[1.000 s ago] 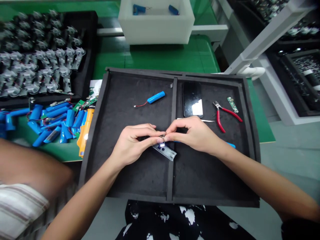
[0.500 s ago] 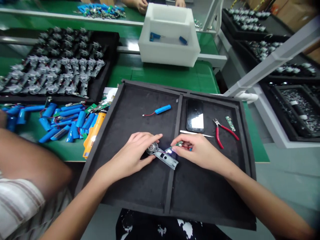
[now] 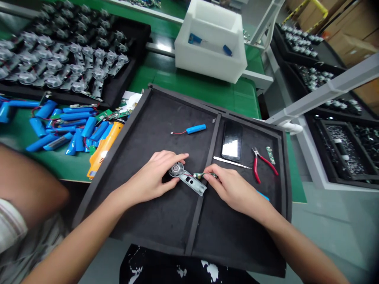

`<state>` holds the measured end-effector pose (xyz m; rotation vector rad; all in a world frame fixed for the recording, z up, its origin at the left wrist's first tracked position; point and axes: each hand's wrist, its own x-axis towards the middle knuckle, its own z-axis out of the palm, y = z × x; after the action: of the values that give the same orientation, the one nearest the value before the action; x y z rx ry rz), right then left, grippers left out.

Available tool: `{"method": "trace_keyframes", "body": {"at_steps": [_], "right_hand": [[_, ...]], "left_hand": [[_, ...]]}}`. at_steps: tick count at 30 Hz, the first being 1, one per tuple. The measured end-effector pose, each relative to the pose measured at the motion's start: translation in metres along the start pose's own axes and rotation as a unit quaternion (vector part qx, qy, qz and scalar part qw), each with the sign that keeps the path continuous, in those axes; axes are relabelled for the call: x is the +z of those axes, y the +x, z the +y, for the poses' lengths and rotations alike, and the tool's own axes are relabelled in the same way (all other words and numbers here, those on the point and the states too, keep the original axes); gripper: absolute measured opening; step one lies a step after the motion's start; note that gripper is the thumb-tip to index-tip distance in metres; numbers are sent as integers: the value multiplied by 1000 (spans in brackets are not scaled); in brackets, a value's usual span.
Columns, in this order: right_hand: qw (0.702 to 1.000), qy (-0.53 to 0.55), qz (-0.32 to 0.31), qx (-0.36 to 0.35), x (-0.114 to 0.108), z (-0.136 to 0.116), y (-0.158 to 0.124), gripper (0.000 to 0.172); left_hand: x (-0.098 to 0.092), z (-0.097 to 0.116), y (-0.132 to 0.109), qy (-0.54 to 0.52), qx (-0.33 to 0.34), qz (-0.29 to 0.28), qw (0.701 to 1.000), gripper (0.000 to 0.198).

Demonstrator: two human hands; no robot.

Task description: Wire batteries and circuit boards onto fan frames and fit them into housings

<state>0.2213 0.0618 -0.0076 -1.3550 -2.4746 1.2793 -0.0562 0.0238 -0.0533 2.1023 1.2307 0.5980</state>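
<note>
My left hand (image 3: 151,174) holds down a clear plastic housing (image 3: 192,184) at its round speaker (image 3: 176,170), near the middle divider of a black foam tray (image 3: 166,232). My right hand (image 3: 233,190) pinches a small green circuit board (image 3: 200,175) between its fingers. Thin wires link the board to the housing. Their exact connection is too small to tell. Steel tweezers (image 3: 231,162) lie just above my right hand, and red-handled cutters (image 3: 261,164) lie to its right.
The tray also holds a blue cell with a red wire (image 3: 195,129), a smartphone (image 3: 232,141) and a green board (image 3: 270,155). Loose blue cells (image 3: 62,126) lie left of it, beside a co-worker's arm (image 3: 29,185). A white foam box (image 3: 210,43) stands behind.
My hands have moved apart, uncovering the speaker, and the green board has come away with my right hand. The head camera has turned, tilting the whole scene.
</note>
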Motion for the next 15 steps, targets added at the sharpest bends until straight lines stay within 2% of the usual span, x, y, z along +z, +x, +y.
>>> {"method": "trace_keyframes", "body": {"at_steps": [7, 15], "right_hand": [[1000, 3, -11, 25, 1, 2, 1, 14], [1000, -2, -10, 20, 3, 6, 6, 14]], "left_hand": [[1, -1, 0, 5, 2, 4, 1000, 63], [-1, -1, 2, 7, 3, 2, 1000, 61]]}}
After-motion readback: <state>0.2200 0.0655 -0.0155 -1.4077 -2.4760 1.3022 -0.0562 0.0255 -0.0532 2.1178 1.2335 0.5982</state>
